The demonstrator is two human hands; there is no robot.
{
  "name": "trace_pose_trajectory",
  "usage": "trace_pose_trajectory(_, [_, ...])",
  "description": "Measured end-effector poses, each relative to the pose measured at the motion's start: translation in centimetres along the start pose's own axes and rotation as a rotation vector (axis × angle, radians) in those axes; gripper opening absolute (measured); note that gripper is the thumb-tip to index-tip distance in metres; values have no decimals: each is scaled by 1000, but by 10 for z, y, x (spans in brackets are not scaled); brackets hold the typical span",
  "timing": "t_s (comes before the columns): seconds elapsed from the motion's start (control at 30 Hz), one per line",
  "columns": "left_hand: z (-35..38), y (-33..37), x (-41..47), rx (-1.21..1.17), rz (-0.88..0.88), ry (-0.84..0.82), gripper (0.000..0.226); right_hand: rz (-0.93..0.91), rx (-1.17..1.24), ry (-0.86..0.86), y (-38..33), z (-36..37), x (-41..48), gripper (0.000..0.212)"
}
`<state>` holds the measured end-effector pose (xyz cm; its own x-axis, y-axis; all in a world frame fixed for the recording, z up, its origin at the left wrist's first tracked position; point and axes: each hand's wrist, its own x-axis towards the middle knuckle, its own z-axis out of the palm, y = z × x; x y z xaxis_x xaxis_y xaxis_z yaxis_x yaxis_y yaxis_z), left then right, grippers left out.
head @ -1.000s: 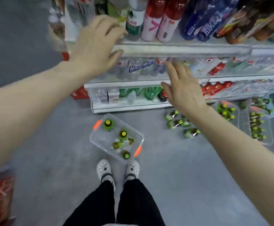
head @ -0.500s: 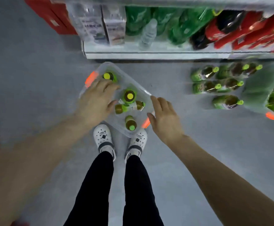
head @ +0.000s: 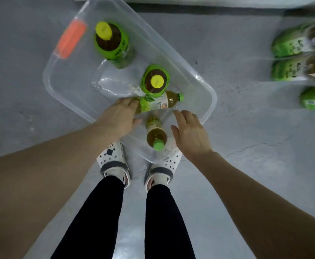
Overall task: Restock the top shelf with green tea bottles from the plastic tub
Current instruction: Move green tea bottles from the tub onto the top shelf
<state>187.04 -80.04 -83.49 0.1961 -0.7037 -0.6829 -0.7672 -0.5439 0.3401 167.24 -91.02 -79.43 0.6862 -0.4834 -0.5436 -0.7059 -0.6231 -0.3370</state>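
Observation:
A clear plastic tub [head: 72,86] with an orange handle [head: 71,40] lies on the grey floor in front of my feet. Two green tea bottles with yellow caps stand in it, one at the back [head: 111,40] and one in the middle [head: 155,81]. A smaller green tea bottle [head: 158,101] lies on its side, and another with a green cap [head: 156,133] stands at the near edge. My left hand [head: 119,118] touches the base end of the lying bottle with its fingertips, thumb apart. My right hand [head: 190,133] hovers with spread fingers just right of the near bottle.
More green tea bottles [head: 300,45] lie on the floor at the far right, some blurred. The shelf's white base [head: 209,0] runs along the top edge. My white clogs [head: 113,159] stand partly under the tub's near corner.
My view and both hands dropped from the shelf to the tub. The left hand moved from the tub's left side to the lying bottle; the right hand came in beside the near bottle.

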Motion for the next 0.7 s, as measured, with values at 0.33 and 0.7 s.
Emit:
trace_pose_trajectory(0.33, [51, 2, 89, 145, -82, -116, 67, -97, -74, 350, 11, 41, 15, 27])
trace_pose_trajectory(0.7, [-5, -9, 42, 257, -93, -196, 68, 141, -179, -375, -47, 32, 14, 71])
